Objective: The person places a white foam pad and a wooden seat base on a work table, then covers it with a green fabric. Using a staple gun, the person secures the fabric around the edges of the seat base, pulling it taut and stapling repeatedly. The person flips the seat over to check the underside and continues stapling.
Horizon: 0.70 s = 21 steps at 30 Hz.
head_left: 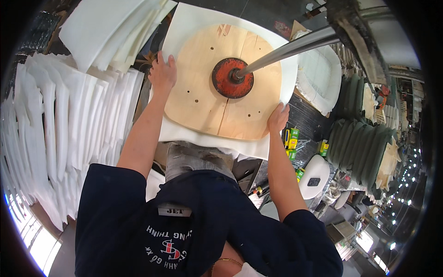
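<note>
A pale plywood seat board, rounded and drilled with several holes, lies on a larger white foam sheet. On the board rests a red round press disc at the foot of a slanting metal rod. At the left edge, my left hand is closed on the foam sheet beside the board, thumb on top. My right hand grips the sheet's right edge, close against the board's lower right side. The fingers under the sheet are partly hidden.
White foam sheets stand stacked at the left, more at the upper left. Right of me are small green-and-yellow boxes, a white padded seat, and dark green cushions. A machine frame overhangs the upper right.
</note>
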{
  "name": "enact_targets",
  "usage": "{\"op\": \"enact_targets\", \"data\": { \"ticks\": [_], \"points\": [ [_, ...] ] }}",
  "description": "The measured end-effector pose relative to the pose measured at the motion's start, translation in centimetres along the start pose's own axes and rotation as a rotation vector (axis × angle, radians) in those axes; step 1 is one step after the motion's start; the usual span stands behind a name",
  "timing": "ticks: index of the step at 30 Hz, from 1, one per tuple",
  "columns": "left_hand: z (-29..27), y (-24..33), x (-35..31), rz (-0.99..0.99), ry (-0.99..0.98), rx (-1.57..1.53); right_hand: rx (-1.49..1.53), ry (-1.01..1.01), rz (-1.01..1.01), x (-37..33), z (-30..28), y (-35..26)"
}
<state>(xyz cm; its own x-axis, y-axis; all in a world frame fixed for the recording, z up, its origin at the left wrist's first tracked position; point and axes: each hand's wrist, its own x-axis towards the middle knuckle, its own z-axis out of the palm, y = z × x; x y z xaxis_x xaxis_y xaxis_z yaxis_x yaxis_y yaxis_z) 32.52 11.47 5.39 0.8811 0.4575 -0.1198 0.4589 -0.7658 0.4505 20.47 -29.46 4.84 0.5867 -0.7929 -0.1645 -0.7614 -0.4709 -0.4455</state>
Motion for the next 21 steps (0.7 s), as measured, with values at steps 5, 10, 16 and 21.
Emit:
{"op": "enact_targets", "data": {
  "ticks": [5, 10, 16, 21],
  "points": [
    [0.2, 0.2, 0.1, 0.004, -0.003, 0.023, 0.002, 0.008, 0.004, 0.0, 0.1, -0.2],
    [0.4, 0.5, 0.1, 0.018, 0.028, 0.129, -0.063, 0.002, 0.011, 0.4, 0.3, -0.4],
    [1.4, 0.6, 0.2, 0.054, 0.097, 0.240, -0.179, 0.086, -0.032, 0.4, 1.2, -0.3],
    [1.8, 0.5, 0.3, 0.098, 0.134, 0.317, -0.226, 0.144, -0.070, -0.6, 1.3, -0.2]
  ]
}}
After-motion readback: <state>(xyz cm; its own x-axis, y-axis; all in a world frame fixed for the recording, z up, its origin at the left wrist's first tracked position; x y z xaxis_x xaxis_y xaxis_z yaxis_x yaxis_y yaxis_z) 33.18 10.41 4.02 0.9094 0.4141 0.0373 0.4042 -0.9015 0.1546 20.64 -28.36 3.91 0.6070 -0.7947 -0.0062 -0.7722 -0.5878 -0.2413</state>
